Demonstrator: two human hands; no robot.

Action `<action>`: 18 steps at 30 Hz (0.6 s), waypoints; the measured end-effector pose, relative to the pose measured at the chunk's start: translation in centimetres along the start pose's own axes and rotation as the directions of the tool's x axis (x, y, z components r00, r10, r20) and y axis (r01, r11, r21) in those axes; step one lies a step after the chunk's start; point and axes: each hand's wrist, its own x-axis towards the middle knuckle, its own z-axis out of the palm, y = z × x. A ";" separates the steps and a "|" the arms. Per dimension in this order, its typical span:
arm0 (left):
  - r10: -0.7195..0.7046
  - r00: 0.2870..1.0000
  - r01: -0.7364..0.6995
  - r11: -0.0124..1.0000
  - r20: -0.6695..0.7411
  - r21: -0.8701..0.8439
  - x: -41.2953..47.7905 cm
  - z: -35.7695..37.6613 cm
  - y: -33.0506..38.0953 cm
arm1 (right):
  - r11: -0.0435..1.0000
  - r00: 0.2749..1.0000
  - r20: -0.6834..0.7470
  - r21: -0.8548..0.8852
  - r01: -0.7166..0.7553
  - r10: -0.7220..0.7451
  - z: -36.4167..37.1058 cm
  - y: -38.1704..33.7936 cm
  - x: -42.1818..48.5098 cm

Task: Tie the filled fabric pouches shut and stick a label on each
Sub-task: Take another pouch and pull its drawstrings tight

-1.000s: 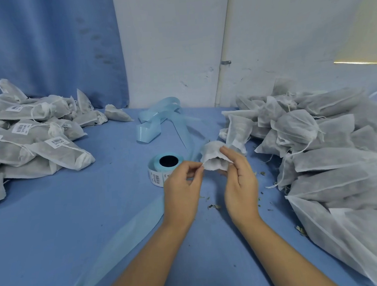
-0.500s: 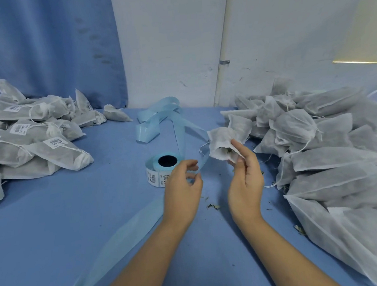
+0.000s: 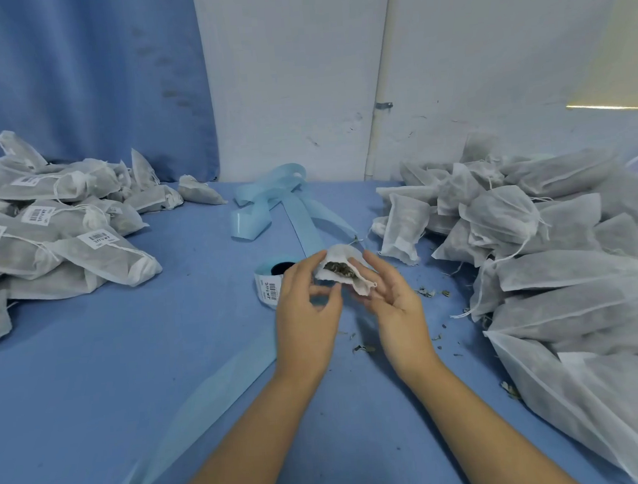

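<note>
A small white fabric pouch point(image 3: 343, 257) is held above the blue table between both hands, its mouth open toward me and dark dried herbs showing inside. My left hand point(image 3: 305, 311) pinches the left rim of the mouth between index finger and thumb. My right hand point(image 3: 397, 304) holds the pouch's right side, with the pouch lying over its fingers. A drawstring end hangs by the right fingers. The label roll point(image 3: 269, 284) with barcode stickers stands just behind my left hand, partly hidden by it.
A heap of tied, labelled pouches point(image 3: 61, 239) fills the left of the table. A larger heap of unlabelled pouches point(image 3: 547, 246) fills the right. Pale blue backing ribbon point(image 3: 268, 203) curls at the back and trails toward me. Herb crumbs point(image 3: 362, 348) lie scattered near my right hand.
The pouch has come lower and turned its open mouth toward me. My left hand moved right from the drawstring to the pouch's rim.
</note>
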 end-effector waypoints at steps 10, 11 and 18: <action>-0.154 0.982 0.143 0.984 -0.108 -0.109 0.8 -0.5 -0.1 | 0.928 0.966 -0.179 -0.354 0.116 -0.189 -0.4 -0.5 -0.2; -0.163 0.980 0.150 0.982 -0.110 -0.118 0.8 -0.5 0.0 | 0.925 0.962 -0.190 -0.362 0.118 -0.197 -0.3 -0.5 -0.3; -0.226 0.947 0.210 0.973 -0.229 -0.094 0.8 -0.2 0.8 | 0.922 0.945 -0.242 -0.367 0.123 -0.222 -0.1 -0.6 -0.3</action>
